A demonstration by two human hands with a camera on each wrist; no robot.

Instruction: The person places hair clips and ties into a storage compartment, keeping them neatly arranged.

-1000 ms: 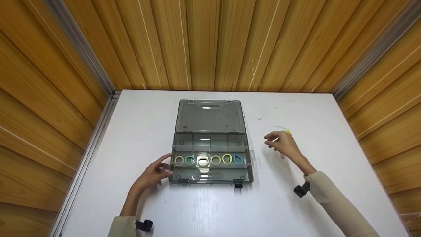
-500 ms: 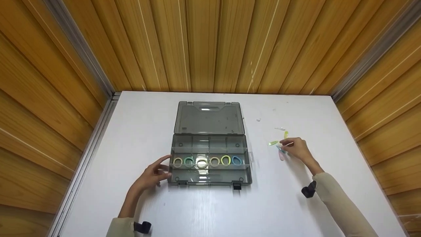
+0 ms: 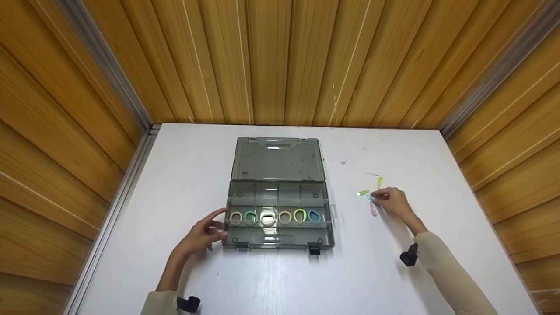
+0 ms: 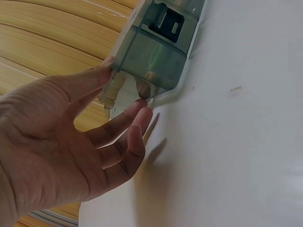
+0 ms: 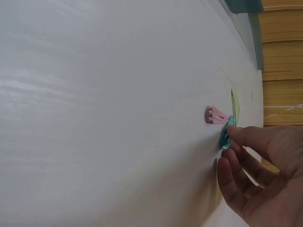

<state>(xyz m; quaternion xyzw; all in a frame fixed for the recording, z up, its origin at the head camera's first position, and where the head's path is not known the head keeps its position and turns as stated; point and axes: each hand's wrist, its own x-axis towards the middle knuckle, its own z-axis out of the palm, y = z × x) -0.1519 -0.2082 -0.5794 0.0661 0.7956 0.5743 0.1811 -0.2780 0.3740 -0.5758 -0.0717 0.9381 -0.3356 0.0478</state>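
In the head view, a translucent grey organizer box (image 3: 280,238) lies with its lid (image 3: 278,159) folded back. Several coloured hair ties (image 3: 285,216) stand in a line in its middle row. My left hand (image 3: 199,235) touches the box's left side with thumb and fingertips, its other fingers loosely bent. To the box's right, my right hand (image 3: 393,202) pinches a blue snap hair clip (image 5: 227,133) between thumb and fingers, low over the table. Close to it lie a pink hair clip (image 5: 217,115), a green hair clip (image 3: 363,192) and a yellow hair clip (image 3: 379,182).
A clear or whitish clip-like piece (image 3: 372,173) lies behind the yellow clip. Small clear bits (image 3: 343,162) are scattered farther back on the white table (image 3: 271,284). Wood-patterned walls (image 3: 280,61) enclose the far side and both sides.
My right hand has come down and right onto the clips, and its fingers now pinch the blue one. The left hand stays at the box's side. The head view has shifted slightly.
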